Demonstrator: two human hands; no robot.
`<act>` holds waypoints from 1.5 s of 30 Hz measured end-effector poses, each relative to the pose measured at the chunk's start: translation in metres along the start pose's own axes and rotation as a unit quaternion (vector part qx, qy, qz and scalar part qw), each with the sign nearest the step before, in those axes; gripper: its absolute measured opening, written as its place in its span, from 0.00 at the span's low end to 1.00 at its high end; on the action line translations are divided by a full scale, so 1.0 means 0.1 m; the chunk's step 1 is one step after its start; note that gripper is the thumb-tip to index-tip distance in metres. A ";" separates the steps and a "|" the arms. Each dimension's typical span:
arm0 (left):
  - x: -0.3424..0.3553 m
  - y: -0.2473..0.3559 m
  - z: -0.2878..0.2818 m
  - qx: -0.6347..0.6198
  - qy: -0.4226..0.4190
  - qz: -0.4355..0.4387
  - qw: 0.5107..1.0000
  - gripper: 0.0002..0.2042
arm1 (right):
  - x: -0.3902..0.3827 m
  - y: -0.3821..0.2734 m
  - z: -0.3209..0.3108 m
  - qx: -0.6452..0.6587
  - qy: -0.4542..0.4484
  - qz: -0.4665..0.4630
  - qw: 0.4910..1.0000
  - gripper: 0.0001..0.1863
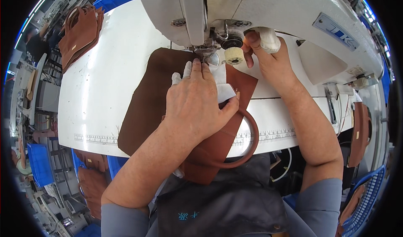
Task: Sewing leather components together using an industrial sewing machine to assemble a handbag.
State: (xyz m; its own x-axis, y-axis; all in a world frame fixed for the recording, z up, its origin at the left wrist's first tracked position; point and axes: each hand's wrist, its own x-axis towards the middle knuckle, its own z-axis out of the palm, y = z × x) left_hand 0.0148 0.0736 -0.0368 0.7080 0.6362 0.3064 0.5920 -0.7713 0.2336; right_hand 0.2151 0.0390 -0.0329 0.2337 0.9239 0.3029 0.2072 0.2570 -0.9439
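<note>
My left hand [195, 100], white covers on some fingertips, lies over dark brown leather [142, 98] with its fingers stretched beneath the sewing machine's presser foot [201, 52]. A white strip [218, 75] is beside those fingers, its lower end near my thumb. Reddish-brown leather [205, 170] with a rounded handle [252, 144] extends below and right of that hand. My right hand [270, 58], one digit covered in white, is curled under the machine's arm beside a cream knurled knob [234, 55]; what its fingers grip is hidden.
The white machine body [289, 6] overhangs the table [96, 94]. Brown bags [79, 39] are stacked at back left. Thin tools [329, 107] lie at right, near brown pieces [359, 132]. Blue crates [40, 163] and a blue basket [365, 199] stand around the table. A co-worker [37, 48] is at far left.
</note>
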 end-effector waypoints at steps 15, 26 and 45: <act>-0.08 0.00 -0.05 -0.004 -0.011 0.004 1.000 0.37 | -0.05 0.10 0.05 -0.137 -0.033 -0.058 0.988 0.13; -0.01 -0.11 -0.08 0.018 -0.033 0.021 0.999 0.38 | -0.05 0.09 0.09 -0.373 -0.130 -0.189 0.899 0.12; -0.03 -0.23 -0.09 0.045 -0.011 0.113 0.993 0.34 | -0.07 0.07 0.12 -0.421 -0.152 -0.184 0.875 0.12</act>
State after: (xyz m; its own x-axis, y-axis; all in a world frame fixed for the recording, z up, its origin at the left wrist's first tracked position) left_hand -0.0045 0.0897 -0.0345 0.8339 0.4484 0.3217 0.4486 -0.8903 0.0781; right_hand 0.2039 0.0381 -0.0432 -0.2338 0.8880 0.3959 0.8717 0.3718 -0.3192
